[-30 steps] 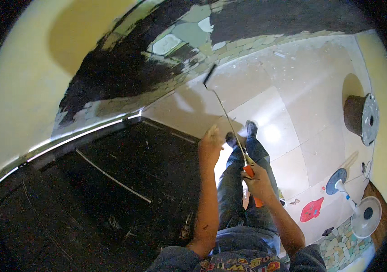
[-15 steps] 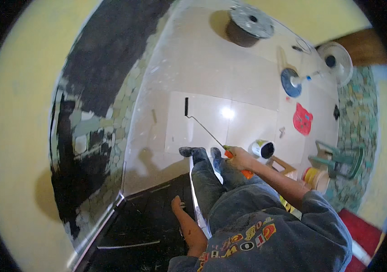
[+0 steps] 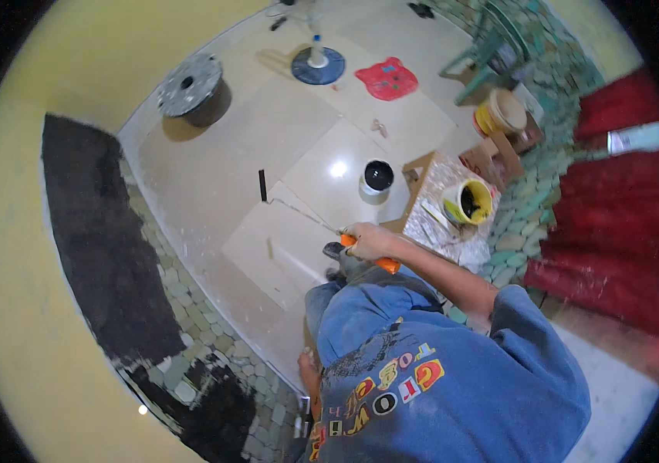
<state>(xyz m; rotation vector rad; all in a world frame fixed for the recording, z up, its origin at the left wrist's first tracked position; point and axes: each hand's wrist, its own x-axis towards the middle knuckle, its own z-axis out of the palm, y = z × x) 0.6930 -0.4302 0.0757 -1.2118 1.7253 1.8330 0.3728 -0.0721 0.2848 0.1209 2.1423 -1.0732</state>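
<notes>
In my right hand (image 3: 370,242) is a paint roller with an orange handle (image 3: 388,265), the fingers wrapped round it. Its thin wire frame runs out to the left, and a narrow black roller sleeve (image 3: 262,186) is held over the pale tiles. Beyond that hand a small white pot (image 3: 374,196) holds black paint. My left hand (image 3: 308,363) hangs low by my left side, partly hidden by my shirt. Its fingers look loosely apart, with nothing visible in them. On the left wall a broad black painted patch (image 3: 98,224) covers part of the stone cladding (image 3: 183,289).
A plastic-covered wooden stool (image 3: 453,174) holds a yellow-lined paint pot (image 3: 487,202). Around it are cardboard (image 3: 499,158), a bucket (image 3: 501,112) and a green chair (image 3: 491,50). A spattered drum (image 3: 198,89), a round-based stand (image 3: 318,68) and a red mat (image 3: 386,79) stand farther off.
My view and body have turned right, toward the stool and red curtain. The roller stays in my right hand, now near the small paint pot; my left hand is more hidden.
</notes>
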